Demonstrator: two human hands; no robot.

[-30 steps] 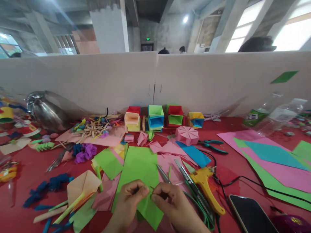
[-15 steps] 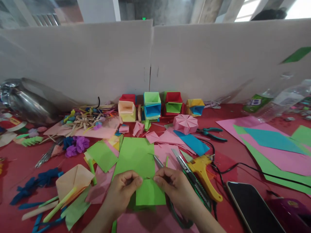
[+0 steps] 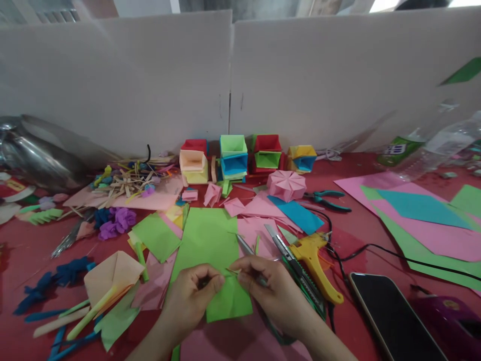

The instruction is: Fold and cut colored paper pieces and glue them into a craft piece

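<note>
My left hand (image 3: 191, 298) and my right hand (image 3: 268, 291) meet low in the middle, both pinched on a thin green paper strip (image 3: 232, 272) between their fingertips. Under them lies a small green paper sheet (image 3: 229, 303), with a larger green sheet (image 3: 206, 238) just beyond on the red table (image 3: 349, 235). Scissors (image 3: 245, 244) and a utility knife (image 3: 287, 258) lie right beside my right hand.
A yellow glue gun (image 3: 313, 258) with a black cord and a phone (image 3: 394, 316) lie to the right. Folded paper boxes (image 3: 233, 158), a pink folded disc (image 3: 286, 184) and pliers (image 3: 326, 198) stand farther back. Sticks, paper flowers and a peach paper cone (image 3: 112, 276) crowd the left. Big coloured sheets (image 3: 421, 220) and plastic bottles (image 3: 432, 145) are at right.
The view has tilted down, hiding the room beyond the partition. My hands stay pinched together on the strip; the small green sheet under them has shifted slightly.
</note>
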